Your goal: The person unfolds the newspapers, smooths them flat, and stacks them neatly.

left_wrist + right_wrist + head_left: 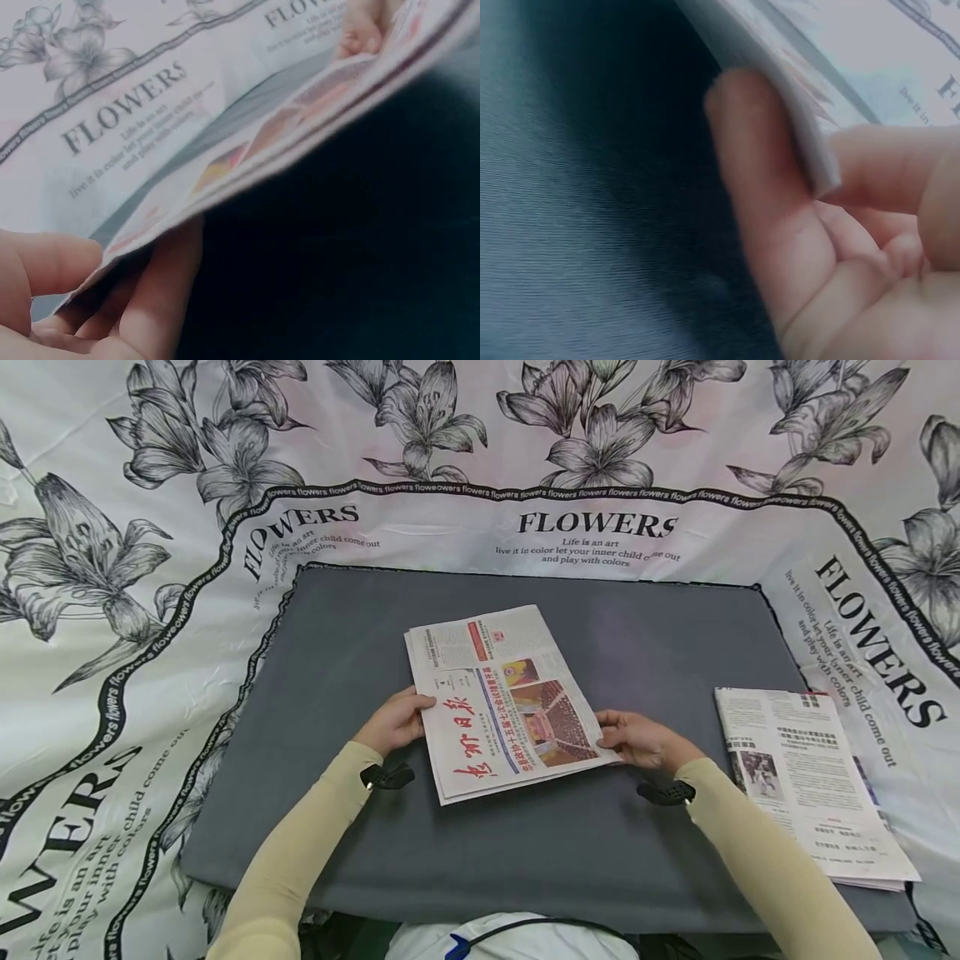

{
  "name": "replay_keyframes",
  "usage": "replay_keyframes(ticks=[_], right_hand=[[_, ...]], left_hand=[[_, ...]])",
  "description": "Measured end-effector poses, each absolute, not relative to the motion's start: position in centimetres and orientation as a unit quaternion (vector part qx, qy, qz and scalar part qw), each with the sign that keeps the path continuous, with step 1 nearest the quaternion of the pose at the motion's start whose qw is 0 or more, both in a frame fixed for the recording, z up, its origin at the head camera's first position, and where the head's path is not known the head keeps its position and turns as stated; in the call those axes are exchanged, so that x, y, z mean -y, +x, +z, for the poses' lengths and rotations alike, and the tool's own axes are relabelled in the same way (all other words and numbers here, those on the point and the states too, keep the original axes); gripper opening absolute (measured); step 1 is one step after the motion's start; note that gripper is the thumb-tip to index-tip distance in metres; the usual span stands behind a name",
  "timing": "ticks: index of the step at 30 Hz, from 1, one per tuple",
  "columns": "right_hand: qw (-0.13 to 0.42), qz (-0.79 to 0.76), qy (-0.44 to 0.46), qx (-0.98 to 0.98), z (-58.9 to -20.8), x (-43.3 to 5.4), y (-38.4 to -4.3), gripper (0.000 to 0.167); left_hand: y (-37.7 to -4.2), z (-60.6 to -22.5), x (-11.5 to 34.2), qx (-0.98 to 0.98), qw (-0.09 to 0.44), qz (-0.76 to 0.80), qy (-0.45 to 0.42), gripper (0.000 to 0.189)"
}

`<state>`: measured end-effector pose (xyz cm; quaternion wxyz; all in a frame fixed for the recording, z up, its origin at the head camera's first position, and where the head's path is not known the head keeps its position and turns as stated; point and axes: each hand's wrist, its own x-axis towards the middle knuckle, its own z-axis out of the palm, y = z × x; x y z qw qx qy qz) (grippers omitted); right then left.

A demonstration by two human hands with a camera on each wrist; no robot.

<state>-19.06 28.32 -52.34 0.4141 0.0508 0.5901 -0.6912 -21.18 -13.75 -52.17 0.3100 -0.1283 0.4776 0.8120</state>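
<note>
A folded newspaper (495, 710) with red headline characters and colour photos is held between both hands above the grey table. My left hand (397, 720) pinches its left edge; in the left wrist view the thumb (64, 262) lies on top and the fingers (161, 292) are underneath. My right hand (641, 739) pinches the lower right corner. Up close in the right wrist view, one finger (754, 150) is under the folded paper edge (810, 142) and another digit is on its other side. The newspaper's underside is in dark shadow in the left wrist view.
A second stack of folded newspapers (806, 777) lies at the table's right edge. The grey table top (337, 635) is bordered by a white cloth (442, 539) printed with flowers and lettering. A black cable (555, 922) crosses the person's white clothing at the front edge.
</note>
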Motion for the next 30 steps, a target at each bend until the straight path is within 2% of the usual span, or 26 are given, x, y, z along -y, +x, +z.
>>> replay_keyframes(ticks=[6,18,30], right_hand=[[0.373,-0.723,0.074,-0.576,-52.5,-28.8,-17.7,0.037],[0.292,-0.740,0.118,-0.594,-53.0,-27.8,-16.3,0.039],[0.242,-0.613,0.133,-0.741,-51.9,-26.6,-16.8,0.059]], left_hand=[[-21.3,-52.3,13.6,-0.489,0.317,0.801,-0.137,0.059],[-18.8,-53.7,13.6,-0.488,0.324,0.797,-0.146,0.063],[-18.2,-54.6,13.2,-0.534,0.295,0.782,-0.129,0.061]])
